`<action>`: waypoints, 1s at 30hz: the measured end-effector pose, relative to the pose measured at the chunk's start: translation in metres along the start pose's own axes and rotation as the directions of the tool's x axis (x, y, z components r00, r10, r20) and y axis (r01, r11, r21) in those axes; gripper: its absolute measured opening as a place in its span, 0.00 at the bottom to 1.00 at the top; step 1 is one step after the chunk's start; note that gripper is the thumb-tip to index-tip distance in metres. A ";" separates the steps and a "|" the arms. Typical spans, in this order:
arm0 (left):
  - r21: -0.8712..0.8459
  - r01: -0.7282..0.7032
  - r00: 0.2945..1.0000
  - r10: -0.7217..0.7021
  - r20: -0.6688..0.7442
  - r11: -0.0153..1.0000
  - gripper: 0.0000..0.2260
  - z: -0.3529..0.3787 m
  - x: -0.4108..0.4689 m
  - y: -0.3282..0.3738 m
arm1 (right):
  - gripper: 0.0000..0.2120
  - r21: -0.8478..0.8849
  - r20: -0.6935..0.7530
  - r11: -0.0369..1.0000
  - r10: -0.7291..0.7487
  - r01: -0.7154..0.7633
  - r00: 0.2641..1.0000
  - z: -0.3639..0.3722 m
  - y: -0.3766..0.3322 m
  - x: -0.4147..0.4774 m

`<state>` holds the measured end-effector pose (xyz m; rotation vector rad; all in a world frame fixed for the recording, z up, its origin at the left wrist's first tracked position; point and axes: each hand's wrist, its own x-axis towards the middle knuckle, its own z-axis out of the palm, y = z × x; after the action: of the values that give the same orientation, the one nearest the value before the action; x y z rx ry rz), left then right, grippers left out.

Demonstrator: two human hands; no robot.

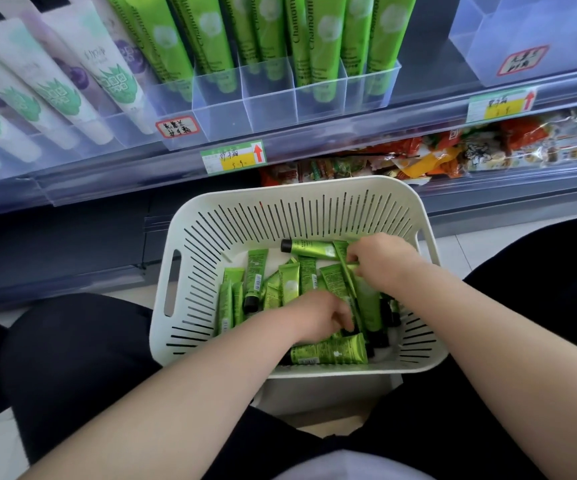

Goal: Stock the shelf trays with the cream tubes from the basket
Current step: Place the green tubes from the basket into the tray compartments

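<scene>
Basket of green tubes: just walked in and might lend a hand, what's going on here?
A person faces a shop shelf with both hands down in the white basket among the cream tubes. The left hand grips some on the near side; the right hand pinches one farther back. The clear shelf tray above already holds standing green tubes.

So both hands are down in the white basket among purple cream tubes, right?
Not purple: the head view shows the cream tubes are green. The left hand and right hand are indeed down in the white basket.
</scene>
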<state>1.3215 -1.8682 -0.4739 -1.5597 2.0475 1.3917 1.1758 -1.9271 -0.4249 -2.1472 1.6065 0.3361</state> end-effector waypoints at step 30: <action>0.140 0.557 0.830 -0.550 -0.091 0.818 0.23 -0.052 -0.056 -0.019 | 0.10 0.108 -0.168 0.955 -0.255 0.275 0.952 -0.004 -0.030 -0.015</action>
<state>1.3787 -1.8726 -0.4204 -1.9153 1.4847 0.9484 1.2001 -1.9100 -0.4086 -2.2955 1.3494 -0.0180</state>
